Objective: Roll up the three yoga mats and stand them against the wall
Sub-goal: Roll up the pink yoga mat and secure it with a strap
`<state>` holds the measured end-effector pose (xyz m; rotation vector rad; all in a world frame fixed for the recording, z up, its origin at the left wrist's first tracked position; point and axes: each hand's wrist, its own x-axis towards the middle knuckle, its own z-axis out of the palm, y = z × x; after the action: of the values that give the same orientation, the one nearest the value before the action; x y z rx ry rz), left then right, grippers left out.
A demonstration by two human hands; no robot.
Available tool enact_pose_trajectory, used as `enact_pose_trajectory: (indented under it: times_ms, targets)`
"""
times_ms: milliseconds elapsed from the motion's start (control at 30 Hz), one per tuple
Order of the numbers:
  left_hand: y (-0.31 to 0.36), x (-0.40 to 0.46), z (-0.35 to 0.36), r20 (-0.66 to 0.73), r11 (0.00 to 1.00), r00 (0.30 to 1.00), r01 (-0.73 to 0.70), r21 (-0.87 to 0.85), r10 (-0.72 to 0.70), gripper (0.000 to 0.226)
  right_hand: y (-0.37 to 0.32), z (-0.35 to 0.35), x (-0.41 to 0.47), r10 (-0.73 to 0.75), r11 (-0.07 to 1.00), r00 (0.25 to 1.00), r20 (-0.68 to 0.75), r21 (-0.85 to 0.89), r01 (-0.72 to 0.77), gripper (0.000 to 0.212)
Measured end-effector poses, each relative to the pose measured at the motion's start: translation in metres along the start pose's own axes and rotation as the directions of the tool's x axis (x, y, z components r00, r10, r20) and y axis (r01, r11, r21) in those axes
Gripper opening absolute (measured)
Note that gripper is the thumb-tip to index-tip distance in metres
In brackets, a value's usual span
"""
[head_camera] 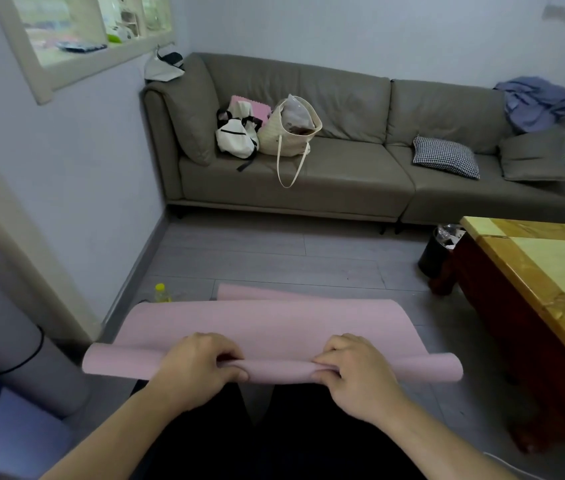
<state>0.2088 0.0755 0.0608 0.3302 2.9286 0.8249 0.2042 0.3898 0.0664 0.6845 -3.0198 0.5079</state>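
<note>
One pink yoga mat (267, 323) lies on the grey floor (274, 258) before the sofa (360, 168), its rolled near end running left to right, the flat part stretching away. Left hand (194, 367) and right hand (360, 372) grip that roll, fingers curled around it.

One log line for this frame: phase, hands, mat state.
phase: rolling | left hand: grips roll | right hand: grips roll | pink mat: partly rolled, on floor

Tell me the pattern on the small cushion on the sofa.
Black-and-white houndstooth check on the cushion, clearest in the head view.
</note>
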Motion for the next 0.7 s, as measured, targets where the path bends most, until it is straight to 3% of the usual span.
enact_pose_trajectory:
  times_ms: [200, 300, 433, 567, 633, 700]
  targets:
    - [-0.003, -0.002, 0.016, -0.144, 0.988, 0.985, 0.115, 0.106, -0.100, 0.042, -0.004, -0.003, 0.004, 0.111, 0.991, 0.992, -0.054, 0.079, -0.106, 0.022]
    - [-0.002, 0.007, 0.011, -0.083, 0.982, 0.985, 0.159, 0.105, -0.150, 0.041, -0.005, -0.003, 0.007, 0.085, 0.996, 0.995, -0.044, 0.045, -0.083, 0.011]
    - [-0.004, 0.015, 0.003, 0.015, 0.980, 0.980, 0.200, 0.016, -0.200, 0.035, -0.007, 0.000, 0.012, 0.090, 0.996, 0.996, -0.019, -0.015, -0.090, 0.013]
    - [-0.003, 0.017, 0.005, -0.006, 0.987, 0.987, 0.159, -0.021, -0.159, 0.027, -0.008, 0.003, 0.018, 0.145, 0.989, 0.989, -0.017, -0.026, -0.145, 0.013]
    - [-0.002, 0.015, 0.010, -0.070, 0.993, 0.993, 0.098, 0.072, -0.093, 0.026, -0.008, 0.004, 0.020, 0.160, 0.986, 0.987, -0.012, -0.043, -0.160, 0.014]
    - [-0.001, 0.013, 0.023, -0.207, 0.975, 0.975, -0.033, 0.218, 0.079, 0.026, -0.009, 0.004, 0.024, 0.173, 0.983, 0.985, -0.002, -0.063, -0.173, 0.015]
